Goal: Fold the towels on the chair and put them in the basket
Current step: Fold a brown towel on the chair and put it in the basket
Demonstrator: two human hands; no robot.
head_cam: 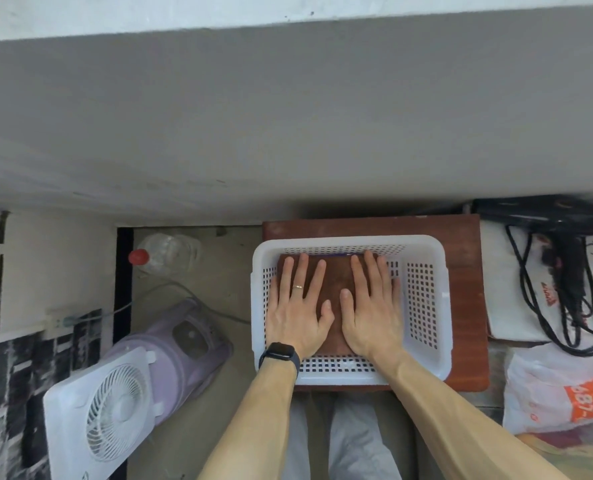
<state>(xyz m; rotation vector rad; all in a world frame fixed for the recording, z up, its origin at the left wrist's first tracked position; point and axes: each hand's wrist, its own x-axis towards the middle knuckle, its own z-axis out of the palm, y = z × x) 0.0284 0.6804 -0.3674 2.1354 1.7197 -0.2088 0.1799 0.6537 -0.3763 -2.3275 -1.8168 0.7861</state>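
I see left hand and right hand side by side, fingers spread flat, pressing brown towel inside white basket, centre frame.

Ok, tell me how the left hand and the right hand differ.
The left hand wears a ring and a black watch; the right hand wears nothing. The left hand covers the left side of the towel, the right hand its right side. Both lie flat, fingers spread, on the towel in the basket.
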